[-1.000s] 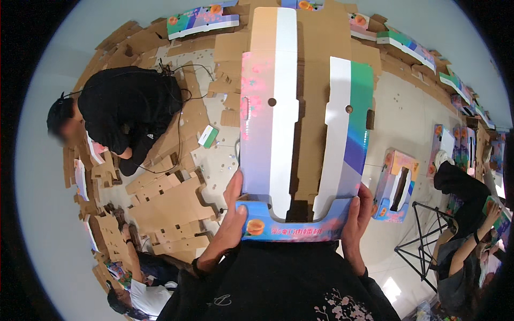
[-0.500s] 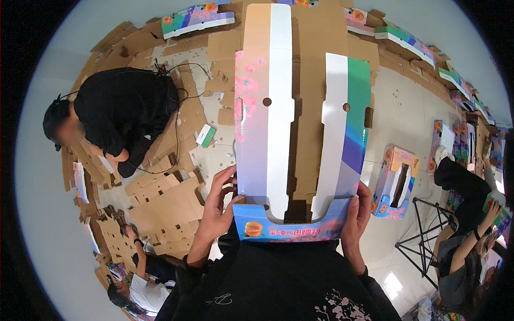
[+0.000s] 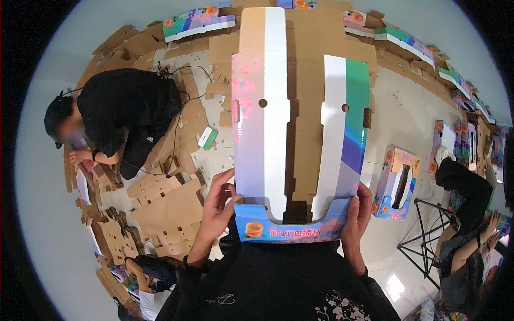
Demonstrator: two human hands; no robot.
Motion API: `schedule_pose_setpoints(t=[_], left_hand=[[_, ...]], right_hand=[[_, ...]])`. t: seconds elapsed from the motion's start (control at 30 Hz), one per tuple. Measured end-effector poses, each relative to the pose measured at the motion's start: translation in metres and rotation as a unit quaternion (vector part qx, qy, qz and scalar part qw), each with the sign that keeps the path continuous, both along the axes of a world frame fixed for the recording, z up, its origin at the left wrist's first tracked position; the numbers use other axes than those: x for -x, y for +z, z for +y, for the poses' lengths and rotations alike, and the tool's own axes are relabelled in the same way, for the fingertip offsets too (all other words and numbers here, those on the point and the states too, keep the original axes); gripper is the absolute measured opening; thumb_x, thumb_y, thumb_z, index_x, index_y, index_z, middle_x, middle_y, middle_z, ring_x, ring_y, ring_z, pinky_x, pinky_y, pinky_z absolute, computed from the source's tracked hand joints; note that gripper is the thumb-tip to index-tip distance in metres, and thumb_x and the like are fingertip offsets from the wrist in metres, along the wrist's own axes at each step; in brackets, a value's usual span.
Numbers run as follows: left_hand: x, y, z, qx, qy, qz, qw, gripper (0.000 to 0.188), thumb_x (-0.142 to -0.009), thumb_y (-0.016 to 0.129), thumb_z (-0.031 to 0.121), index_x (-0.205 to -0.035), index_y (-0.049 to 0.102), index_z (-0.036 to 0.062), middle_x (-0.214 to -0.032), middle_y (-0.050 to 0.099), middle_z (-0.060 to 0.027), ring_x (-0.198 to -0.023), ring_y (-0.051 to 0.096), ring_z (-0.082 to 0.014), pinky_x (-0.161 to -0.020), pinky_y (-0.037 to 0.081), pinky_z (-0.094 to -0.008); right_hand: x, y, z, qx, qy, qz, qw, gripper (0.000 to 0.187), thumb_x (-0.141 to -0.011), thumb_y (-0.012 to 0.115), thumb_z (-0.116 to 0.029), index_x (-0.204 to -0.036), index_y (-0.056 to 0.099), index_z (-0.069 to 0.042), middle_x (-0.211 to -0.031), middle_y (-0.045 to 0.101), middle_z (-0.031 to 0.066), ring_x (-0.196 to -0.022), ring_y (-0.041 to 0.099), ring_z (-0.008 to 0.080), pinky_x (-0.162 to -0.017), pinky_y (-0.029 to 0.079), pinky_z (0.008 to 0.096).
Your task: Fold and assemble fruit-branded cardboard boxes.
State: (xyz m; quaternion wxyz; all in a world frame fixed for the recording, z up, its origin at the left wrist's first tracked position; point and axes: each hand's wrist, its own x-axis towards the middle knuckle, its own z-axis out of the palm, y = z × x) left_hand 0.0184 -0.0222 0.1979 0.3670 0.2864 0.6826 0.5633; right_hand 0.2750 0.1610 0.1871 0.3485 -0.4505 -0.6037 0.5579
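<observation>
My hands [image 3: 217, 206] [image 3: 357, 214] grip the box blank [image 3: 300, 123] by its near end, side flaps raised, rest unfolded.

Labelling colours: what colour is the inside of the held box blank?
Plain brown cardboard, between printed pink and green-blue side flaps; head view.

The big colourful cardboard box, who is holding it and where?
Both hands hold the box by its near bottom corners: left hand at the left corner, right hand at the right.

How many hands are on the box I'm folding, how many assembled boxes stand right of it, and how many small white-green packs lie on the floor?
Hands on the colourful box: 2, left hand, right hand
Assembled box: 1
White-green pack: 1
Total: 4
</observation>
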Motion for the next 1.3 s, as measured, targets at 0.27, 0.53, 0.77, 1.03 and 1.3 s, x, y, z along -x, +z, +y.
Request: schedule_pose_setpoints(t=[0.27,0.53,0.77,1.03,1.3], left_hand=[[0.0,-0.002,-0.013,-0.057,-0.083,0.115,0.988,0.042,-0.089,0.065,0.004,-0.129,0.053,0.0,-0.104,0.047,-0.007,-0.089,0.047,-0.0159,-0.083,0.041,-0.0294],[-0.007,-0.008,0.005,-0.057,0.014,0.047,0.997,0.049,-0.086,0.068,0.003,-0.132,0.051,0.0024,-0.102,0.045,-0.0061,-0.091,0.043,-0.0167,-0.09,0.04,-0.0305],[0.008,0.043,0.027,0.06,-0.136,0.472,0.869,0.06,-0.079,0.068,0.001,-0.137,0.056,0.0091,-0.126,0.053,-0.0122,-0.113,0.049,-0.0301,-0.101,0.037,-0.0414],[-0.01,0.044,0.093,-0.017,-0.397,0.568,0.721,0.025,-0.087,0.066,0.029,-0.1,0.07,0.0071,-0.113,0.064,-0.01,-0.124,0.053,-0.0222,-0.115,0.029,-0.0476],[-0.011,0.037,0.076,-0.036,-0.391,0.536,0.748,0.017,-0.084,0.072,0.024,-0.089,0.068,0.0084,-0.098,0.063,-0.0057,-0.101,0.062,-0.0208,-0.109,0.038,-0.0489]], right_hand=[[0.001,0.0,0.001,0.015,-0.001,0.001,1.0,0.043,-0.105,0.049,-0.031,-0.133,0.052,0.001,-0.126,0.057,0.01,-0.117,0.052,0.0183,-0.104,0.037,0.0338],[-0.004,-0.002,0.0,0.02,0.006,-0.018,1.0,0.04,-0.105,0.048,-0.024,-0.135,0.046,0.001,-0.133,0.051,0.0117,-0.122,0.05,0.0191,-0.104,0.041,0.0363],[0.0,0.017,0.025,-0.191,0.077,-0.14,0.969,0.042,-0.098,0.058,-0.017,-0.135,0.049,-0.002,-0.14,0.048,0.0187,-0.129,0.046,0.0306,-0.111,0.035,0.0431],[0.036,0.051,0.041,-0.401,0.406,-0.27,0.775,0.037,-0.09,0.067,-0.034,-0.122,0.063,-0.016,-0.156,0.038,0.0078,-0.143,0.034,0.0321,-0.12,0.016,0.0609],[0.024,0.048,0.034,-0.404,0.411,-0.246,0.779,0.032,-0.09,0.067,-0.033,-0.117,0.065,-0.016,-0.152,0.044,0.0104,-0.139,0.041,0.0311,-0.118,0.022,0.0589]])
